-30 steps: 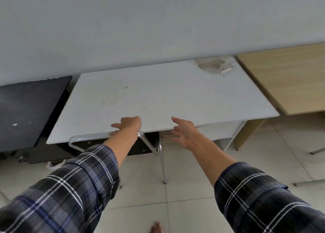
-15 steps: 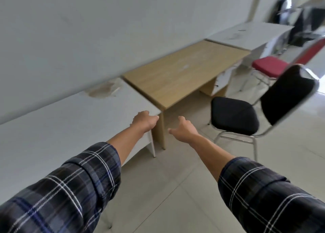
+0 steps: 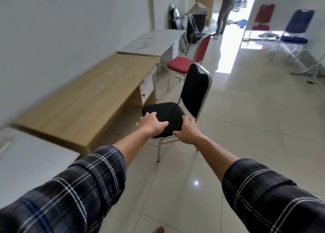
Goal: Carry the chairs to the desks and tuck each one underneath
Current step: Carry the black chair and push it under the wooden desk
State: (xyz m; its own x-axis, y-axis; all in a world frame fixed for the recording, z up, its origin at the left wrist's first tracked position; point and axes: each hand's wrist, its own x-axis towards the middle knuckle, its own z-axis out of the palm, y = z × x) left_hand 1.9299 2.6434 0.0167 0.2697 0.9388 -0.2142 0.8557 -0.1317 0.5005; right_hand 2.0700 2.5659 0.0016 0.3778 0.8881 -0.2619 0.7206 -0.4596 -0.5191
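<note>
Hands come first. The left hand lies on the near left edge of the black chair seat, with its fingers curled over the rim. The right hand lies on the near right corner of the same seat, and its fingers curve around the edge. Both hands look as if they are taking hold, but I cannot tell how tight the grip is.

The black chair stands on the tiled floor, just to the right of the wooden desk. Its back is on the far side, away from the person.

To do this step well, I think both hands should hold the seat firmly under the rim, one on each side, so the chair stays level when it is lifted. Then the seat should be turned toward the open space under the wooden desk. The metal legs could bump the desk side, so go slowly.

A red chair waits farther along, near the white desk.
</note>
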